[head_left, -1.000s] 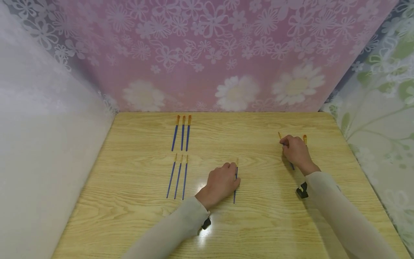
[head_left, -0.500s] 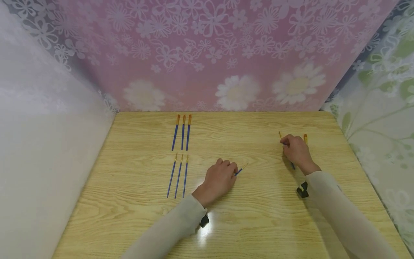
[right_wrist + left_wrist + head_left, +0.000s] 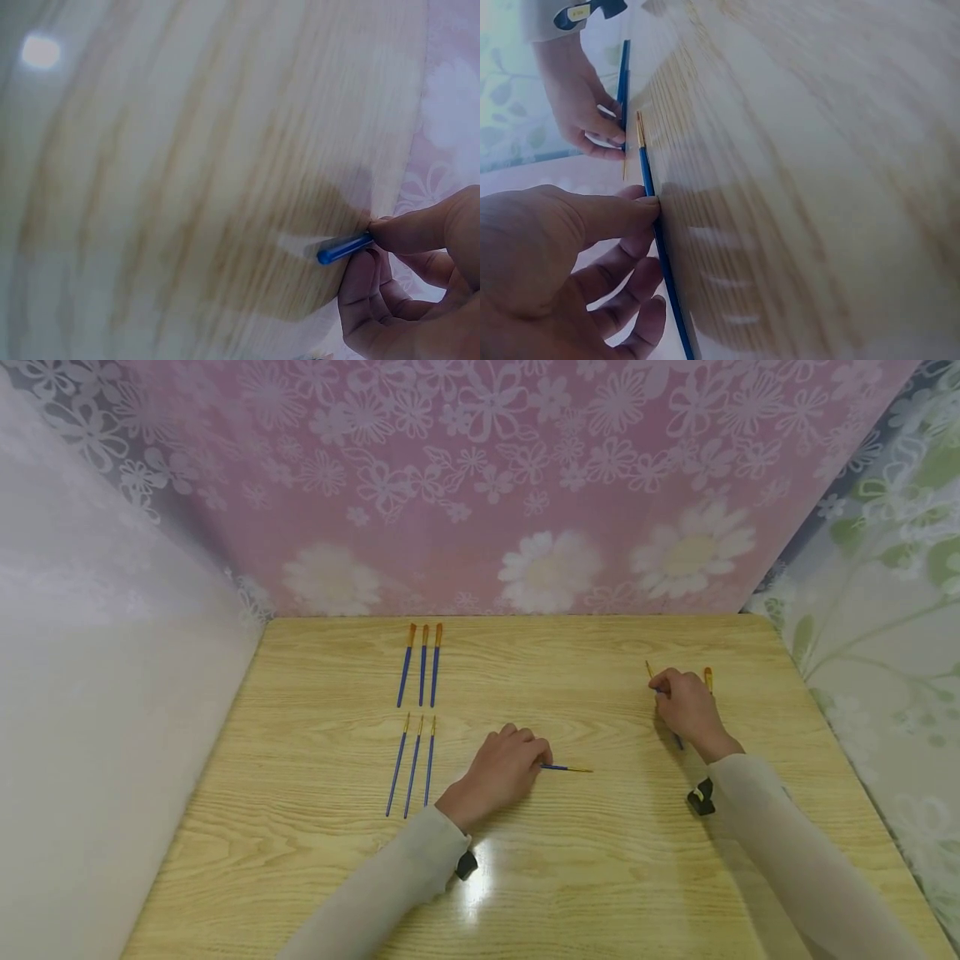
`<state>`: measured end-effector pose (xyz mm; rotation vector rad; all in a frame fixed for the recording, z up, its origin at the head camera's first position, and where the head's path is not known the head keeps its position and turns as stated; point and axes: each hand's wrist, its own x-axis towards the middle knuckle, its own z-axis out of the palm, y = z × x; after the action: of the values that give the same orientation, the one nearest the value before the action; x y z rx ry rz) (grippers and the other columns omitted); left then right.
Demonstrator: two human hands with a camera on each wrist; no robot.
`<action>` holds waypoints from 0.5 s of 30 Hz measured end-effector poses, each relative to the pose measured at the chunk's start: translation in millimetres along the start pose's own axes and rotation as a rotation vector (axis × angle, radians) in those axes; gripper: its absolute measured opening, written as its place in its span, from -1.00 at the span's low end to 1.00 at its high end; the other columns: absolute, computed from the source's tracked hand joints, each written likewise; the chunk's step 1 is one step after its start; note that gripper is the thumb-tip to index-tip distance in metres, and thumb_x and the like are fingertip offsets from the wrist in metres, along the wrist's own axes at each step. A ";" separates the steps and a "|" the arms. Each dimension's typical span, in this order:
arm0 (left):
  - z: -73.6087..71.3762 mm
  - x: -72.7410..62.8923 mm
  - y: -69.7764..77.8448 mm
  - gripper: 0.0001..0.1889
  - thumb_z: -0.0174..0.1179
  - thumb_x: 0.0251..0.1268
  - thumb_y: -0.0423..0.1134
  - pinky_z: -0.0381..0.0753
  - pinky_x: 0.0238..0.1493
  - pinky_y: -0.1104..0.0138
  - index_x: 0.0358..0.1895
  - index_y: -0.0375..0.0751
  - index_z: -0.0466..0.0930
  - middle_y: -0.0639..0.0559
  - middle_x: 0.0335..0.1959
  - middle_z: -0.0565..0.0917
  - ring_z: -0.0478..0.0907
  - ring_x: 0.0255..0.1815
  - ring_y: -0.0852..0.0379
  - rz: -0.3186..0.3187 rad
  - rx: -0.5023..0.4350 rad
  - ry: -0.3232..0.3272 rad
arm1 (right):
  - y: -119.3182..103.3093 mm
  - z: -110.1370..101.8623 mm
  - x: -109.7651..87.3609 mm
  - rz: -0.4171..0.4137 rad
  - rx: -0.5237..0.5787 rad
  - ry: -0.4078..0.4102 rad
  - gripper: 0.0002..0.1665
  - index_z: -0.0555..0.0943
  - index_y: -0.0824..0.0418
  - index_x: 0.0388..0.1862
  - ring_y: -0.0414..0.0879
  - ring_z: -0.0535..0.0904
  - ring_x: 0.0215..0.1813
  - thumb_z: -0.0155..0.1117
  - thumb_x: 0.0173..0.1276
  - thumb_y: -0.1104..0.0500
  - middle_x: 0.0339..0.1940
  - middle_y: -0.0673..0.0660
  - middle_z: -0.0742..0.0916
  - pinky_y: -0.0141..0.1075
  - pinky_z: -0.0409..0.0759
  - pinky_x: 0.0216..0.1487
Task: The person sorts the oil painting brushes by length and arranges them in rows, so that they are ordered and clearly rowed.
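My left hand (image 3: 501, 772) pinches a thin paintbrush (image 3: 564, 768) between thumb and fingers, low over the middle of the table. This brush lies sideways, its fine tip to the right; in the left wrist view its blue handle (image 3: 662, 251) runs down past the fingers. At the right, my right hand (image 3: 688, 708) pinches a second paintbrush (image 3: 649, 671) with its bristles toward the back wall. The right wrist view shows the blue handle end (image 3: 343, 249) sticking out from between thumb and fingers. Behind that hand, a broader paintbrush (image 3: 708, 679) is mostly hidden; its orange bristles show.
Three wide paintbrushes (image 3: 423, 668) lie side by side at the back left of the wooden table (image 3: 300, 827). Nearer, three thin paintbrushes (image 3: 414, 768) form another row, close to the left forearm. A pink flowered curtain (image 3: 465, 527) stands along the back edge, with pale covered sides left and right.
The left hand has picked its thin paintbrush off the table and swung the tip from pointing backward to pointing right, shifting slightly left. The right hand holds its place.
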<state>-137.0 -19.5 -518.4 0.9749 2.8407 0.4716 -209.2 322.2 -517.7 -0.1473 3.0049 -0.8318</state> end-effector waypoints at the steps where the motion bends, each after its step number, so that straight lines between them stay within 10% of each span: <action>1: -0.1 0.1 -0.3 -0.85 0.24 0.67 -0.15 0.55 -0.01 0.21 0.06 0.18 0.78 0.19 0.04 0.77 0.58 -0.02 0.09 0.005 0.005 0.002 | -0.3 -0.3 0.0 -0.001 -0.001 0.000 -0.68 0.61 0.56 0.20 0.45 0.64 0.03 0.13 0.59 0.40 0.05 0.59 0.68 0.31 0.61 0.03; 15: -7.6 -4.3 -4.1 -0.78 0.10 0.76 -0.19 0.60 0.10 0.30 0.16 0.03 0.75 0.12 0.06 0.77 0.60 0.01 0.11 0.087 -0.007 -0.019 | -0.7 1.2 0.5 0.011 -0.006 0.001 -0.68 0.60 0.55 0.20 0.44 0.61 0.06 0.12 0.60 0.39 0.06 0.58 0.67 0.31 0.58 0.04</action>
<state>-137.5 -27.2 -512.6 1.0992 2.7874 0.4774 -209.6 320.9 -518.4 -0.1298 3.0068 -0.8223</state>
